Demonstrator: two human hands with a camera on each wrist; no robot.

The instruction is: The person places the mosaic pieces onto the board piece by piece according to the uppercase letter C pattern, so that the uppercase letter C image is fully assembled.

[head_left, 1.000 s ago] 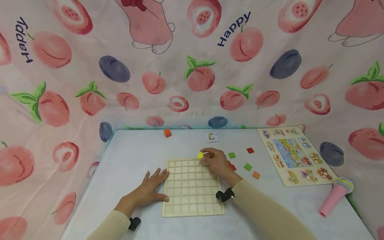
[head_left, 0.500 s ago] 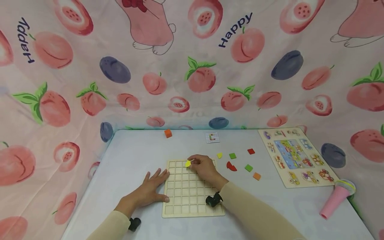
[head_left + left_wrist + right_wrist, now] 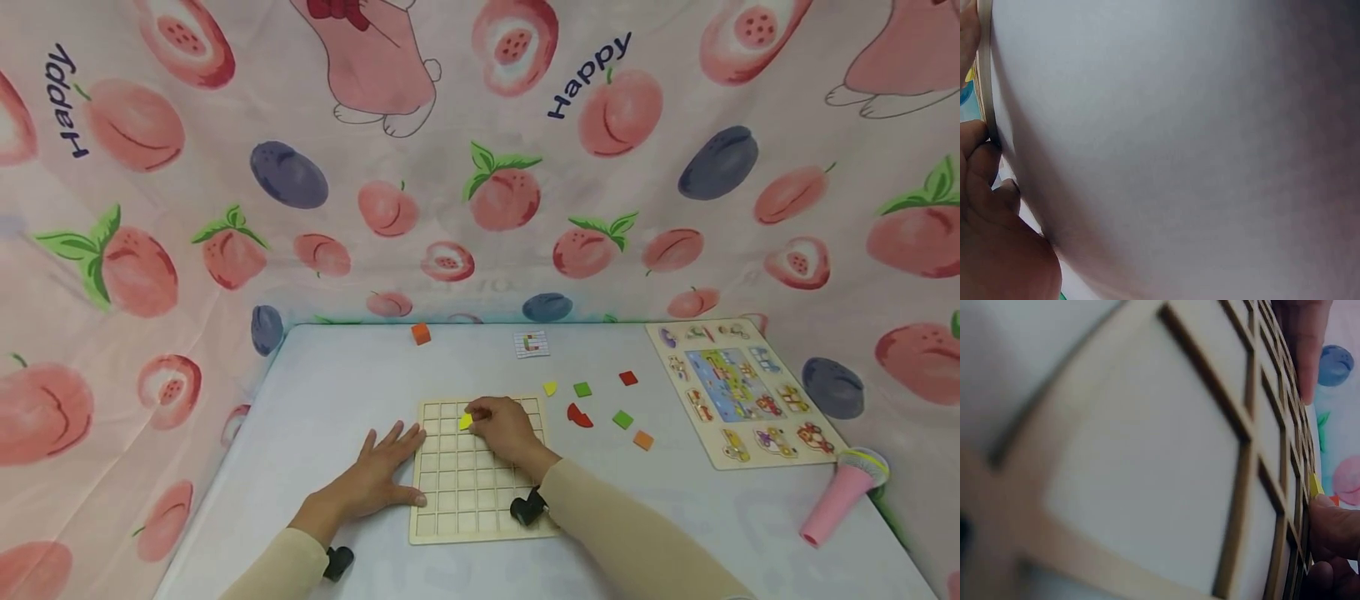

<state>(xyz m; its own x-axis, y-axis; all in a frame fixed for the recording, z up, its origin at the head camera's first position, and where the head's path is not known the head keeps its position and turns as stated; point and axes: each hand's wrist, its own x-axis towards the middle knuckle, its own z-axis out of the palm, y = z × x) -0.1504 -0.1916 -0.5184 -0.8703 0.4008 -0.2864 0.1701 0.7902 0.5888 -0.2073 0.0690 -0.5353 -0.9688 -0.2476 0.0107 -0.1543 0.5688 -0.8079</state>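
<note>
Through the head camera I have the yellow piece (image 3: 466,422) above the far part of the grid board (image 3: 467,502), left of the board's middle line. My right hand (image 3: 506,431) pinches it between thumb and fingertips, with the piece at the left end of the grip. The right wrist view shows it poking up from the far squares, tilted rather than flat; whether its lower edge touches the wood I can't tell, and it is too small and covered for me to read a long axis. My left hand (image 3: 381,477) is well apart from it, to the left and nearer me, fingers straight and spread, fingertips and thumb touching the board's left edge.

The board is pale wood, squarish, with thin raised ridges framing shallow square cells. Just beyond its right side, flat bits lie on the smooth white table (image 3: 337,392): a second yellow bit (image 3: 551,388) with a rounded edge, green squares (image 3: 622,419), a red square (image 3: 628,378), a curved red shape (image 3: 578,416) and an orange square (image 3: 642,440). A small paper card (image 3: 532,344) lies farther back, a solid orange cube (image 3: 421,334) to its left.
</note>
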